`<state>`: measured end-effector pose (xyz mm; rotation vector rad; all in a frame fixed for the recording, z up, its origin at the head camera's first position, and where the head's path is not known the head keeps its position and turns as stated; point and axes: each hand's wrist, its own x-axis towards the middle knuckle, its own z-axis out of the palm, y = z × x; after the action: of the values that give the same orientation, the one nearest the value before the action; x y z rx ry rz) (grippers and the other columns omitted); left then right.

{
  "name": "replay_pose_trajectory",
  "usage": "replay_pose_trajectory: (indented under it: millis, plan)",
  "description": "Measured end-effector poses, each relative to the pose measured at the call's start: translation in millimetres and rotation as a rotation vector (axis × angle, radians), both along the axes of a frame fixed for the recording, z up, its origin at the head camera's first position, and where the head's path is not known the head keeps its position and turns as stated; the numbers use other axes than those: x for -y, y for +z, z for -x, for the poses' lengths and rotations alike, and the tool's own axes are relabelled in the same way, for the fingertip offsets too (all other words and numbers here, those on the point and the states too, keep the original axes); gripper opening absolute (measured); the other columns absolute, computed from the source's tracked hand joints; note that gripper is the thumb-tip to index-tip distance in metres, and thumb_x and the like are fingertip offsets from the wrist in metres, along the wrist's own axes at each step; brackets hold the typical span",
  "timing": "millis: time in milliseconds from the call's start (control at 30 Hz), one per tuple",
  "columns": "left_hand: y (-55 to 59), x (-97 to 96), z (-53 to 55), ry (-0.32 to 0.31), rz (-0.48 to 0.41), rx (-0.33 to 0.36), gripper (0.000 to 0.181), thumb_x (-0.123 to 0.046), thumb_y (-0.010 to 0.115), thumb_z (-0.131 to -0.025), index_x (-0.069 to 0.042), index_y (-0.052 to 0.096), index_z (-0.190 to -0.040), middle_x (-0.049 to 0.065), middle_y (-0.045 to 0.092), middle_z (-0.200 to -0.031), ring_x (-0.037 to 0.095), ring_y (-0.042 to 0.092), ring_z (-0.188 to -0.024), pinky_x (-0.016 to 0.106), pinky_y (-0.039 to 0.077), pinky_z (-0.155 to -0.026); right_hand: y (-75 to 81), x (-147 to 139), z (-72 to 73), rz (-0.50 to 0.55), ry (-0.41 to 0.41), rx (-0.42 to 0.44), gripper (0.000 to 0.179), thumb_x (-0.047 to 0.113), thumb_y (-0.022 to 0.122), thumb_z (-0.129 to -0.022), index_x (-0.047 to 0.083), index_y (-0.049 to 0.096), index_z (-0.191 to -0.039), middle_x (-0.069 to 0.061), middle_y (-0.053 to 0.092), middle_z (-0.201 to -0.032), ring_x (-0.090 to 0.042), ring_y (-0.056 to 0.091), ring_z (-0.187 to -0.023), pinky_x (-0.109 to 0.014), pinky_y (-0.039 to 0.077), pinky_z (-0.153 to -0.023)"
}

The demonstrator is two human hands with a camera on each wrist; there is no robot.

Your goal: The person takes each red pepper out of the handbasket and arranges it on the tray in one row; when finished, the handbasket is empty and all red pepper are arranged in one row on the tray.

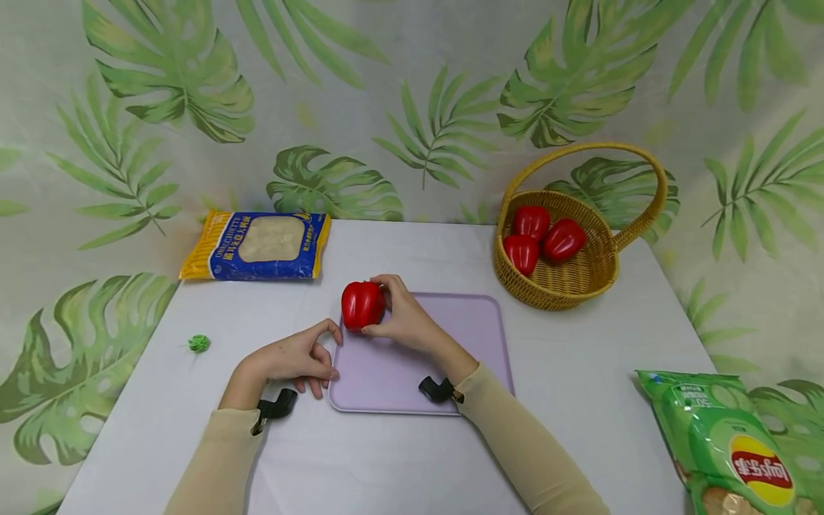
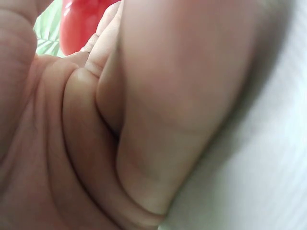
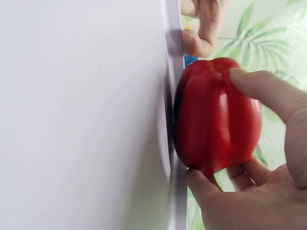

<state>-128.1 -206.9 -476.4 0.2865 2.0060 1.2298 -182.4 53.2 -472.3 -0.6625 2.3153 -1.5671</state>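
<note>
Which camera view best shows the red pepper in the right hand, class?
The right wrist view: the red pepper appears large and nearly whole, gripped by the right hand. The head view shows it smaller; the left wrist view, only a part, cut off by the top edge.

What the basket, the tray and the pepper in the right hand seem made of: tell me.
Basket: wicker or a woven look-alike, low sheen; the weave shows.
Tray: probably plastic, matte lilac; smooth, evenly coloured, thin raised rim.
Pepper: glossy red with bright highlights; plastic or real skin, I cannot tell.
</note>
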Motion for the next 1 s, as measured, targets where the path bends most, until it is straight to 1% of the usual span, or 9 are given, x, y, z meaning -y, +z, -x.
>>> replay_pose_trajectory:
  millis: [133,467,733,900,1000]
  plan:
    - [-0.1,0.0,0.0,-0.001,-0.001,-0.001,0.058,-0.021,0.082,-0.093,-0.014,0.040,-0.133,0.007,0.077,-0.081,0.023,0.078,-0.064,0.024,0.052,-0.050,-1.4,1.7,-0.1,0.008,0.001,-0.003,0.084,0.003,0.087,-0.083,0.002,0.037,-0.151,-0.017,0.042,-0.154,-0.037,0.053,-0.146,-0.043,0.044,-0.121]
    - [1.9,0.1,0.0,-0.009,-0.003,-0.001,0.059,-0.021,0.082,-0.093,-0.013,0.040,-0.134,0.007,0.077,-0.081,0.021,0.077,-0.063,0.023,0.052,-0.050,-2.6,5.5,-0.9,-0.004,-0.024,-0.006,0.090,0.002,0.089,-0.082,0.002,0.035,-0.154,-0.018,0.042,-0.155,-0.037,0.054,-0.146,-0.042,0.045,-0.120]
    - [2.8,-0.4,-1.8,-0.013,-0.024,-0.006,0.059,-0.019,0.081,-0.094,-0.011,0.039,-0.135,0.008,0.077,-0.082,0.022,0.077,-0.064,0.024,0.051,-0.049,-2.1,4.6,-2.0,-0.015,-0.015,-0.010,0.096,0.002,0.090,-0.081,-0.001,0.033,-0.158,-0.019,0.040,-0.157,-0.038,0.053,-0.147,-0.044,0.044,-0.121]
    - [2.1,-0.3,-0.9,-0.007,-0.016,0.005,0.059,-0.020,0.082,-0.094,-0.011,0.039,-0.134,0.008,0.077,-0.082,0.023,0.077,-0.065,0.023,0.052,-0.050,2.9,2.6,-4.3,-0.052,-0.016,-0.023,0.095,0.009,0.092,-0.082,0.001,0.035,-0.158,-0.019,0.042,-0.157,-0.039,0.055,-0.143,-0.048,0.046,-0.121]
    - [1.8,0.0,-0.1,-0.009,-0.008,0.009,0.059,-0.021,0.082,-0.094,-0.012,0.040,-0.134,0.007,0.077,-0.082,0.023,0.078,-0.065,0.023,0.053,-0.051,9.8,0.3,-5.6,-0.071,-0.018,-0.037,0.095,0.013,0.091,-0.082,0.003,0.035,-0.158,-0.016,0.042,-0.159,-0.038,0.051,-0.147,-0.050,0.044,-0.122]
